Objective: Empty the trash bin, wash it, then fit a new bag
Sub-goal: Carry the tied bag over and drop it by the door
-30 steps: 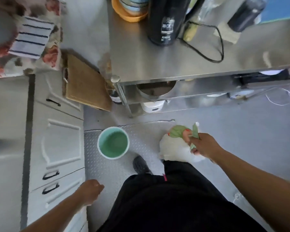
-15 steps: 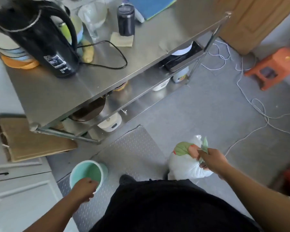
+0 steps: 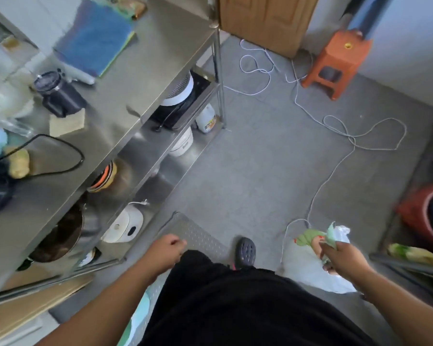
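Trash bag (image 3: 310, 268) gripped at neck by right hand (image 3: 342, 255) | left hand (image 3: 169, 248) clenched, empty | risk: floor cable (image 3: 335, 166) snagging bag, tearing it.

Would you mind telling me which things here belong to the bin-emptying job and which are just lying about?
Part of the job: the full white trash bag, gripped at its neck by the right hand; the green bin, barely visible beside the left arm.

Just lying about: orange stool, white cable, blue cloth, steel shelf.
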